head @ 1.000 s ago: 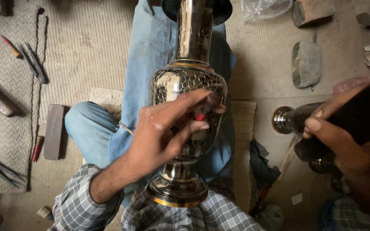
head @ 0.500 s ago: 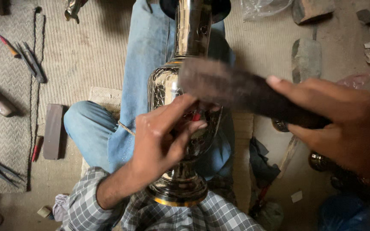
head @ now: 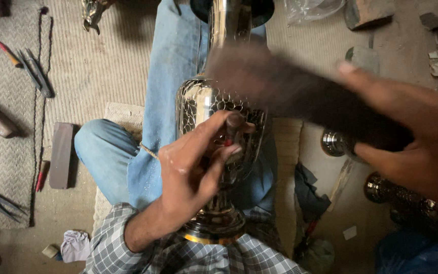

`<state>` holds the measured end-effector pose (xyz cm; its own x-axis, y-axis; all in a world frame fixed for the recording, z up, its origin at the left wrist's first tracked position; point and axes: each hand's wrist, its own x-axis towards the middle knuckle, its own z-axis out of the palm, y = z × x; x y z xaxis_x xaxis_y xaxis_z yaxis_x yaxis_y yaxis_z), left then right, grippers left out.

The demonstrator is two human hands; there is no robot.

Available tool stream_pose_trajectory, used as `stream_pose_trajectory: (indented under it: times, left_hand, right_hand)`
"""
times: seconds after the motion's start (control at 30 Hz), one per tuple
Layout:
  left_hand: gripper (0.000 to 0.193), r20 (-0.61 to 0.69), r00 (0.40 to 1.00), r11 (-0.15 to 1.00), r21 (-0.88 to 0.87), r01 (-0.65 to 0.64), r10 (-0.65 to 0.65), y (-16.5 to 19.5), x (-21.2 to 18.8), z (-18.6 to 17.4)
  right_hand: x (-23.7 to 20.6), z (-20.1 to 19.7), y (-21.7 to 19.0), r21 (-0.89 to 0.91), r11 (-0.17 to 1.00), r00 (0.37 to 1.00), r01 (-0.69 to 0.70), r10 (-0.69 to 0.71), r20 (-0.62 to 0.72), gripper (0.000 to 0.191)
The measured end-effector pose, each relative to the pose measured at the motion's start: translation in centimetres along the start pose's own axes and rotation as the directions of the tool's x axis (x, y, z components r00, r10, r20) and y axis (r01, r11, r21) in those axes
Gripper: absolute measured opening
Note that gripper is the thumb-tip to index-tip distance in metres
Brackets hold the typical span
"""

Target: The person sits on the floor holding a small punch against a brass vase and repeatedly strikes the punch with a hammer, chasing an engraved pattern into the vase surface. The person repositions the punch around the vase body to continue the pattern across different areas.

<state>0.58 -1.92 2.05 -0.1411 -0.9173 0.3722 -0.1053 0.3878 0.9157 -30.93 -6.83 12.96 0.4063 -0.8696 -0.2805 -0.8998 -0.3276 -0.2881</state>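
Over the woven mat [head: 102, 61], my right hand [head: 422, 147], fingers clamped round the dark brush [head: 300, 96], has swept it onto the engraved metal vase [head: 204, 104], which my left hand [head: 193, 172] steadies with fingers curled against its belly.

The light is soft and a bit dim, like daylight inside a room. No strong beam shows. Shadows are gentle, with darker patches at the top edge and in the bottom right corner. The shiny metal vase [head: 219, 127] catches bright white streaks of glare on its neck and belly. The right hand [head: 416, 142] and the dark brush [head: 300, 94] it holds are badly smeared by motion blur. The left hand [head: 193, 172] looks fairly sharp. The tools on the mat [head: 77, 66] at the left are clear enough to see. The picture looks a little grainy.
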Motion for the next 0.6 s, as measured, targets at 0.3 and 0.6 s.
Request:
stream_pose_trajectory:
  times: [0.3,0.6]
  left_hand:
    - [0.041,-0.233,0.97,0.995,-0.088,0.051,-0.07,-0.5,-2.5,1.8]
    - [0.045,-0.302,0.942,0.981,-0.167,0.1,-0.147,-2.4,-5.2,2.8]
  right_hand:
    - [1.2,-1.4,-2.2,-0.121,0.973,0.98,0.195,-0.189,0.053,0.096]
    - [2.0,-3.4,-5.5,-0.436,0.865,0.956,0.247,-0.143,0.257,0.097]
